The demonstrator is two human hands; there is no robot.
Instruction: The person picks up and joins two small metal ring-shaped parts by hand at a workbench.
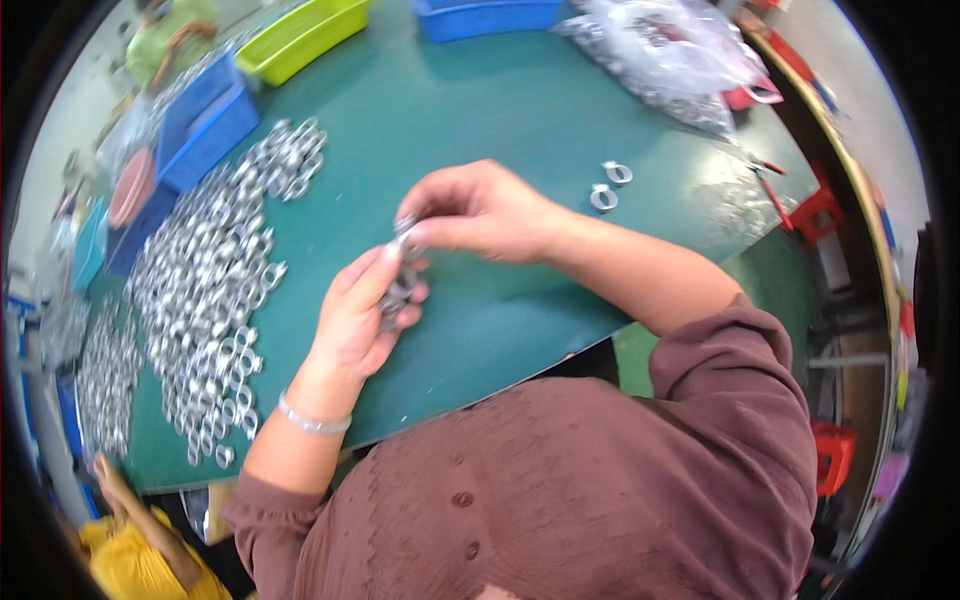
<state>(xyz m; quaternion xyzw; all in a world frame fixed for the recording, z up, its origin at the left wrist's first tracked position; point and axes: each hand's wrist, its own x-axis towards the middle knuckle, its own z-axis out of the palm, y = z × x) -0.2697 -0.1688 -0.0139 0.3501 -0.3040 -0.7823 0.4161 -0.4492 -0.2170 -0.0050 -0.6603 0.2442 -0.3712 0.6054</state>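
Observation:
My left hand point(358, 312), with a pale bracelet above its wrist, is closed around several small silvery hose clamps point(399, 290). The thumb and fingers of my right hand point(480, 214) pinch one hose clamp point(404, 226) just above them, touching my left fingertips. Blur hides the finer parts of the held pieces. To the left spreads a big heap of similar hose clamps point(205, 290). Two single clamps, one point(603, 198) nearer and the other point(618, 173) farther, lie on the table right of my right hand.
The green table point(470, 110) carries a blue bin point(205, 120), a yellow-green bin point(305, 40) and another blue bin point(487, 18). A clear plastic bag of parts point(665, 60) and red-handled pliers point(773, 195) lie right. Other people are at the far left and lower left.

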